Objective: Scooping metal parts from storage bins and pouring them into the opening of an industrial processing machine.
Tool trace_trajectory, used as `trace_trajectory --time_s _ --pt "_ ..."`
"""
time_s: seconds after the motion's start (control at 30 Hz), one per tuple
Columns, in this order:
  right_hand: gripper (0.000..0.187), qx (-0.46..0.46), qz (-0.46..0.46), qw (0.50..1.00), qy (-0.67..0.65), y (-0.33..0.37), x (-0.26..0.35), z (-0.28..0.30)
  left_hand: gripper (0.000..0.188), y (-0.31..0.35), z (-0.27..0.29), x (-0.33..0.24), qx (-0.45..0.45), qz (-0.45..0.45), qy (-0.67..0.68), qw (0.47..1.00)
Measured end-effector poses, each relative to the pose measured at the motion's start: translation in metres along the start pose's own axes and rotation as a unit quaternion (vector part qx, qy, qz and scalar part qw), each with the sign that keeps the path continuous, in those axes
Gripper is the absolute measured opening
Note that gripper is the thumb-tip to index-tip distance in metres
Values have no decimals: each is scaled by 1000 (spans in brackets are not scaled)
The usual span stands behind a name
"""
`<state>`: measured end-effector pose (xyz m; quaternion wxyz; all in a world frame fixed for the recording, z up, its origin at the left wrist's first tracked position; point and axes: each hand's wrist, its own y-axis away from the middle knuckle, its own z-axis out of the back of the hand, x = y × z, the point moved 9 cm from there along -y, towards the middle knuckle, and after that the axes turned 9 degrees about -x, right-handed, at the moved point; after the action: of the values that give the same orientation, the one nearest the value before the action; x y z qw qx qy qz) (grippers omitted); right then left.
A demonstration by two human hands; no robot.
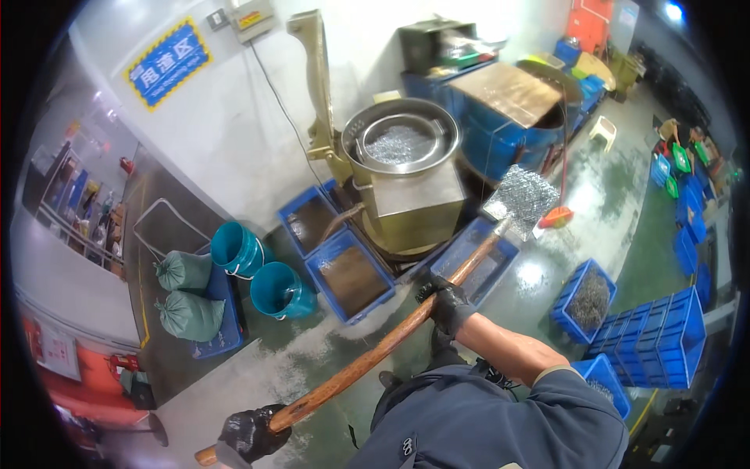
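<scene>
head view: both gloved hands grip a long wooden shovel point(406, 324), left hand point(250, 432) at its end, right hand point(445, 301) midway, blade heaped with metal shavings point(522, 197) beside the drum machine point(402, 168).

white wall point(234, 133) at the back, blue sign point(169, 61) up on it, a cable running down from a wall box point(251, 17). floor point(609, 195) is green, wet and glaring under the lights. two teal buckets point(262, 270) and tied green sacks point(187, 293) sit left, blue crates point(656, 336) are stacked right, and a white stool point(601, 129) stands far back.
</scene>
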<state>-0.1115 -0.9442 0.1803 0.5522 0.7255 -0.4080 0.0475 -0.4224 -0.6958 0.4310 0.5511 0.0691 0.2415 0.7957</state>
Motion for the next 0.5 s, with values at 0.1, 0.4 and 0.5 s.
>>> trace_trajectory --time_s 0.1,0.4,0.5 --pt "13 92 38 994 37 6 13 -29 38 15 -10 24 -42 11 57 997" --pt "12 135 -45 984 110 9 -4 -126 40 62 4 -3 -143 104 113 978" --pt "11 177 -57 974 133 -11 -9 -177 40 68 5 -8 -220 134 38 966"
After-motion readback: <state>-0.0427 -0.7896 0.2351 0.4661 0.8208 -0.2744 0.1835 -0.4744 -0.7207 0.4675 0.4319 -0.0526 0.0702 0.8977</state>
